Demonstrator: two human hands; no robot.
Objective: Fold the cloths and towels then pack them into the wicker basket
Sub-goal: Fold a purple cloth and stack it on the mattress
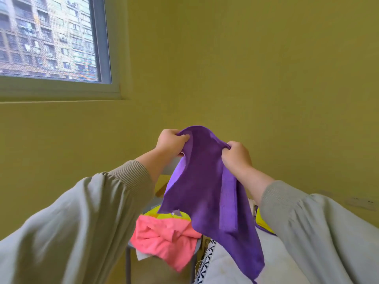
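While it hangs in the air in front of the person's chest, a purple cloth [205, 181] is held up by its top edge with both hands. The left hand [171, 142] has its grip closed on the upper left part of the cloth, with the fabric bunched between thumb and curled fingers. The right hand [236, 155] has its grip closed on the upper right part in the same way, with the knuckles facing the camera. The two hands are near each other, so the cloth sags between them and drapes down in loose folds. Its lower corner trails over pale quilted bedding [225, 267] at the bottom right.

Below the purple cloth, a crumpled pink cloth [166, 238] lies on a grey seat [128, 263] with thin metal legs. A yellow cloth [152, 212] shows just behind the pink one, touching it.

Both forearms wear loose pale grey sleeves [92, 212] with ribbed cuffs, pushed back from the wrists. Behind everything is a plain yellow-green wall [246, 68]. A window [51, 37] in the upper left looks out on a tall apartment building.
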